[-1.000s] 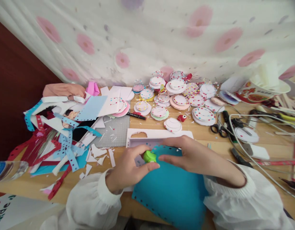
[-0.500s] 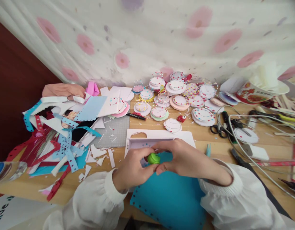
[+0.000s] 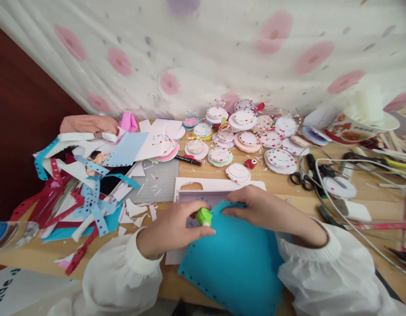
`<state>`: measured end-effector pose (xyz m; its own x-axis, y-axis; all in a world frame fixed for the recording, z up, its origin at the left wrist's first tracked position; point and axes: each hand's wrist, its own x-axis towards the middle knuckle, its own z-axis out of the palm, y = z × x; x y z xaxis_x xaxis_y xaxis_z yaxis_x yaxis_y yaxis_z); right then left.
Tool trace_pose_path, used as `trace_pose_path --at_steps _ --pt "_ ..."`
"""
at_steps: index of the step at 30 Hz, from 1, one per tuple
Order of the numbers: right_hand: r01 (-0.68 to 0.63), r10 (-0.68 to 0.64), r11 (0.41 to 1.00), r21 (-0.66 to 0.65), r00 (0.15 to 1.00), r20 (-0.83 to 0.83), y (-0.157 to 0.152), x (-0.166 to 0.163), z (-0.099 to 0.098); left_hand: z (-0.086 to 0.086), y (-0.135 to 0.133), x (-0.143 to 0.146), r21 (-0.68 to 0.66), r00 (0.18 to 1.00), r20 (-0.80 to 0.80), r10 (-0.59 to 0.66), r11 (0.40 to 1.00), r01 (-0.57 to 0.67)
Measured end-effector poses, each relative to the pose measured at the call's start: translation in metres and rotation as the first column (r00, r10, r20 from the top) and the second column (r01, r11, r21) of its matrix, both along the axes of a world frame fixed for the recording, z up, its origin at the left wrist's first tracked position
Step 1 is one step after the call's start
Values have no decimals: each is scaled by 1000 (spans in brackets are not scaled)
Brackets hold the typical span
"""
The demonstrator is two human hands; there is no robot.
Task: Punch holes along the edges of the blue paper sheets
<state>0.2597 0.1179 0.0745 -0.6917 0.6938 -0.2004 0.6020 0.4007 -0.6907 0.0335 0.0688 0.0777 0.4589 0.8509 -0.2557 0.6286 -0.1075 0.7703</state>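
My left hand (image 3: 176, 226) is closed around a small green hole punch (image 3: 204, 216), its thumb under it and fingers over the top. The punch sits at the upper left edge of a bright blue sheet (image 3: 236, 259). Dark round holes run along the sheet's lower left edge. My right hand (image 3: 260, 208) pinches the sheet's top edge between thumb and fingers. Behind both hands, and partly hidden by them, is a white box (image 3: 219, 182) with an oval cut-out in its rim.
Punched strips and scraps (image 3: 94, 197) pile up on the left, beside a grey cutting mat (image 3: 153, 186). Several decorated paper discs (image 3: 244, 140) stand at the back. Scissors (image 3: 302, 179), a white cable (image 3: 335, 206) and a paper bowl (image 3: 357, 129) lie to the right. A bottle (image 3: 13, 235) lies far left.
My hands have moved apart. The left has drawn back slightly with the hole punch, and the right has left the punch and now grips the blue sheet's top edge.
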Motion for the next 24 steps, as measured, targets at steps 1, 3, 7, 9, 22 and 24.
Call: trace_pose_path --at_steps 1,3,7,9,22,24 --pt "14 -14 1000 14 1000 3 0 -1 -2 0 0 -3 35 999 -41 -5 999 6" --pt "29 -29 999 27 1000 9 -2 -4 -6 -2 0 -8 106 994 -108 -24 994 36" --pt "129 -128 990 59 991 -25 -11 -7 -14 -6 5 -15 123 987 -123 -104 985 119" --pt "213 -208 976 48 975 -79 -18 -7 -16 -4 8 -19 106 991 -46 -124 986 128" --pt "573 -483 774 271 810 -332 -82 -9 -33 2 -12 -36 -49 973 231 30 999 -19" --pt "482 -344 748 456 869 -355 -84 -15 -34 0 -18 -32 -38 983 179 26 999 -20"
